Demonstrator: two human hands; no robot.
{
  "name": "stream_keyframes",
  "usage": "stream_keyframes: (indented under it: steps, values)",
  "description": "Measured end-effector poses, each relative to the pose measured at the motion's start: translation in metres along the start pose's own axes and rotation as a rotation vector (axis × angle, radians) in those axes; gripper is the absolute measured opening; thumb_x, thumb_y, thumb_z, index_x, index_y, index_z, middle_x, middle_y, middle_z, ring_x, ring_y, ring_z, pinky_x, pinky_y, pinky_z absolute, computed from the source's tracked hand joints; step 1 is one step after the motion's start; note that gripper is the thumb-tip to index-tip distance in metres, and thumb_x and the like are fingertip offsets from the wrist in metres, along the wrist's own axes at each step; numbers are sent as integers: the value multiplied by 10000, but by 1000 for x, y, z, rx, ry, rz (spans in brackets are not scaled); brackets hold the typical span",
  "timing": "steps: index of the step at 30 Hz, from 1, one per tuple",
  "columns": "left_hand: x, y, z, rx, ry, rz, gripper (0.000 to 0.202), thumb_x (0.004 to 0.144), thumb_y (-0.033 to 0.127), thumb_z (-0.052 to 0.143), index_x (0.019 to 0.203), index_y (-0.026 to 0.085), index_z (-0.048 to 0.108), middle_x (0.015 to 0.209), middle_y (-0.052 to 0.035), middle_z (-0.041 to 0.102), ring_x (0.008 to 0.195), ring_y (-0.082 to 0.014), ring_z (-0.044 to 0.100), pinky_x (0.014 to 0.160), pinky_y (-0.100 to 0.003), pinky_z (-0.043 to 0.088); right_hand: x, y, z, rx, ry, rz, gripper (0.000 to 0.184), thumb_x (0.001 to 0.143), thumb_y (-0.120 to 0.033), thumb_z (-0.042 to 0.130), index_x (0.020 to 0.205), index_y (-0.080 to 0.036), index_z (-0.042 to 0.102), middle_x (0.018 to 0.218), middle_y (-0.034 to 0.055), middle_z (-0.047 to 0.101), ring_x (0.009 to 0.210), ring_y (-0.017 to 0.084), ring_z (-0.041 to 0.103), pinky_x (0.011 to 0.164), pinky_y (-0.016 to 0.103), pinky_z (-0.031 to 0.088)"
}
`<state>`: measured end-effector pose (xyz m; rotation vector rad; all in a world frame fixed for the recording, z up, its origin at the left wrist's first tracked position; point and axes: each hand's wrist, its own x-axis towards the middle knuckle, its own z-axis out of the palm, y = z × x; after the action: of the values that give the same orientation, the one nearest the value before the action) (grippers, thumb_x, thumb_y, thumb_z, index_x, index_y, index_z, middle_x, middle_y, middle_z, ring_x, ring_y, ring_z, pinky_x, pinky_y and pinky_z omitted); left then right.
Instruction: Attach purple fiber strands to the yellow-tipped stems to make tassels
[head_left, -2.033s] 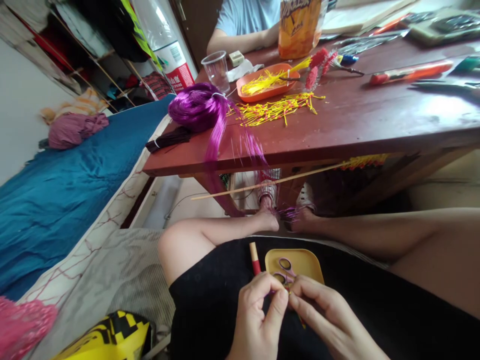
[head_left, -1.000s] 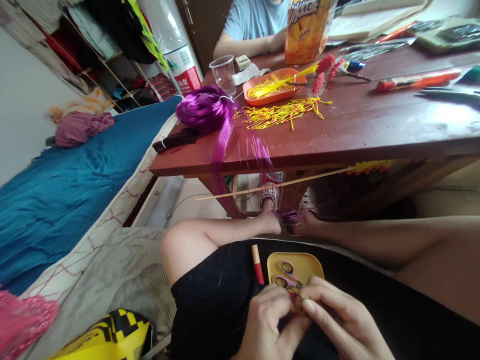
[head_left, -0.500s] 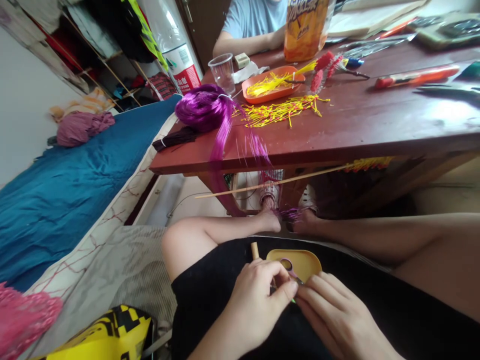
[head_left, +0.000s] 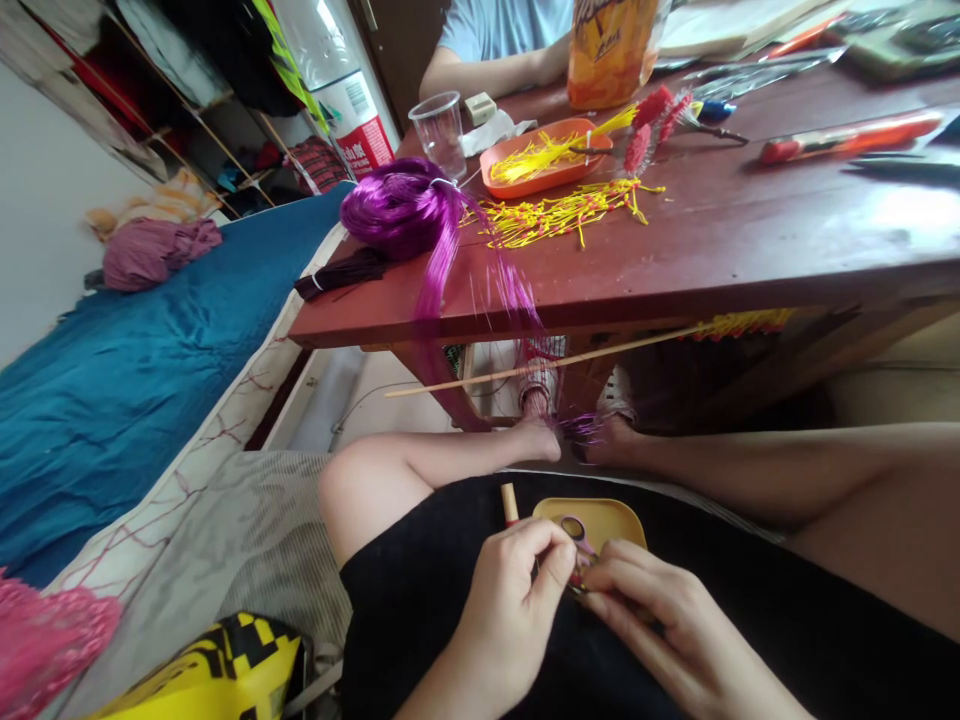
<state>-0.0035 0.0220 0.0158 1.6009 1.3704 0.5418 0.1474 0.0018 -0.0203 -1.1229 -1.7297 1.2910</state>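
My left hand (head_left: 517, 600) and my right hand (head_left: 667, 620) meet over my lap, fingertips pinched close together. Something small and dark with a reddish bit sits between them, too hidden to name. Just beyond my left hand a light wooden stick end (head_left: 510, 502) pokes up; whether that hand grips it I cannot tell. A yellow tray (head_left: 626, 515) lies on the black cloth over my lap, partly covered by my hands. The ring handle of what looks like scissors (head_left: 574, 528) shows over the tray, right by my fingertips.
On the red-brown table (head_left: 675, 240) lie a purple fibre bundle (head_left: 394, 210), yellow strands (head_left: 570, 215) and an orange tray (head_left: 491, 180). A plastic cup (head_left: 441, 130) stands behind. A thin stick (head_left: 480, 380) crosses below the edge. Another person's arm (head_left: 487, 75) rests opposite.
My fingertips have shifted slightly; the right fingers are more bent, and a little more of the small thing between the hands shows. The view has tilted slightly.
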Motion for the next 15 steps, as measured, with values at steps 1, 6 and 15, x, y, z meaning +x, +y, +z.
stream_keyframes:
  steps: [1,6,15]
  values:
    - [0,0,-2,-20,-50,-24,260,884,259,422,662,183,533,641,14,552,607,-128,488,601,-216,364,0,0,0,-5,-7,6,213,886,-226,424,715,-200,549,728,36,570,671,155,559,598,240,446]
    - [-4,-2,-5,-71,-125,-116,238,861,267,449,643,177,478,601,39,458,574,-108,410,559,-207,309,1,2,0,20,-28,73,189,876,-259,449,739,-200,565,741,37,583,673,156,558,612,244,449]
    - [-8,-11,10,28,81,26,247,870,227,394,626,189,405,612,8,441,599,-133,416,582,-234,323,2,-6,-1,303,-58,362,351,807,-473,483,619,-178,505,509,-43,390,477,103,339,446,221,279]
